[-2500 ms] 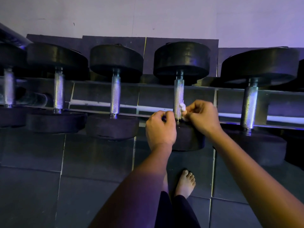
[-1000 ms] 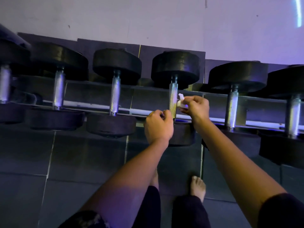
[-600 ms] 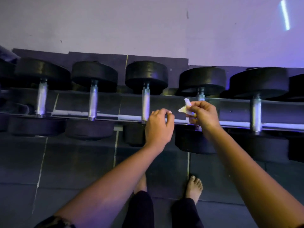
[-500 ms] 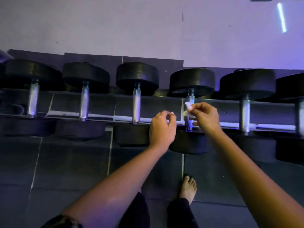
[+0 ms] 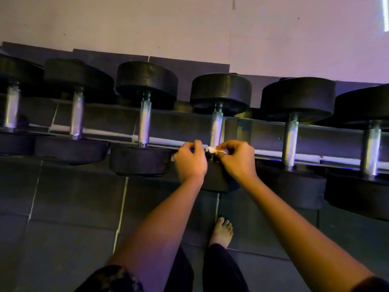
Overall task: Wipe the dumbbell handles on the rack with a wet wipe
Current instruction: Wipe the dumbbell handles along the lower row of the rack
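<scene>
Several black dumbbells lie side by side on a low dark rack (image 5: pixel 189 125), their knurled steel handles pointing toward me. My right hand (image 5: pixel 236 159) pinches a small white wet wipe (image 5: pixel 211 150) against the near end of the middle dumbbell's handle (image 5: pixel 216 129). My left hand (image 5: pixel 190 162) sits just left of that handle with curled fingers, its fingertips by the wipe; whether it holds the wipe is hidden. Both hands cover the top of that dumbbell's front weight (image 5: pixel 219 182).
Neighbouring handles stand to the left (image 5: pixel 144 125) and right (image 5: pixel 290 140). A pale wall rises behind the rack. Dark rubber floor tiles (image 5: pixel 73 197) lie in front, and my bare foot (image 5: pixel 222 230) stands below the hands.
I have shifted one dumbbell to the right along the rack. My right hand has dropped with the wipe from mid-handle to the handle's near end, and my left hand has closed in beside it.
</scene>
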`<state>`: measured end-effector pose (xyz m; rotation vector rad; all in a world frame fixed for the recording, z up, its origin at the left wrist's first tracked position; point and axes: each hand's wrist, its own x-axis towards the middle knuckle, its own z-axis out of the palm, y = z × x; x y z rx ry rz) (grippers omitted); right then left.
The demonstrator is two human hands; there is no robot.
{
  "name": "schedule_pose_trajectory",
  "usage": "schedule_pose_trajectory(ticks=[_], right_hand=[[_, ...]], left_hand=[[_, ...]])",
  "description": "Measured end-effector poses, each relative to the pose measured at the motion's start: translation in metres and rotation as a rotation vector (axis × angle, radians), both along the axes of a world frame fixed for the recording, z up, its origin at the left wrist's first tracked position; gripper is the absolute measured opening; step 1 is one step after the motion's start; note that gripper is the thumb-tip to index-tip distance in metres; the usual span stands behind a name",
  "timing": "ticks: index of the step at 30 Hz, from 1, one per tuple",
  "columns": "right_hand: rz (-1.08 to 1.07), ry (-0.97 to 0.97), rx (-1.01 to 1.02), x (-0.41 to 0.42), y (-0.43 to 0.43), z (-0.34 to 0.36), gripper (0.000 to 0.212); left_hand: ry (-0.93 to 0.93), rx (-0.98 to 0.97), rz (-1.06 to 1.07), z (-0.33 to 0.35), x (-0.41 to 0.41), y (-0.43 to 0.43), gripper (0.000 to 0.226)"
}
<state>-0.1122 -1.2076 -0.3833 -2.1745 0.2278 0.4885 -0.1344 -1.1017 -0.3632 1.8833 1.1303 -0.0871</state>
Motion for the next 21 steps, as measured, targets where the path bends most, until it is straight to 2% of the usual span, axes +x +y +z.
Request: schedule_pose_trajectory(ticks=[9,13,18,21], right_hand=[[-0.25,-0.168,0.049,0.061,0.019,0.001,0.012],[-0.171,-0.142,0.001,0.061,0.018,0.002,0.01],[0.043,0.031,-0.068,0.009,0.004,0.002,0.013],[0.015,0.054,-0.012,0.011,0.003,0.0,0.014]], left_hand=[[0.012,-0.055,-0.004,-0.005,0.001,0.0,0.029],[0.008,-0.075,-0.004,-0.008,0.0,0.002,0.031],[0.017,-0.059,-0.003,-0.01,0.0,0.003,0.028],[0.007,-0.065,-0.012,-0.01,0.0,0.003,0.028]])
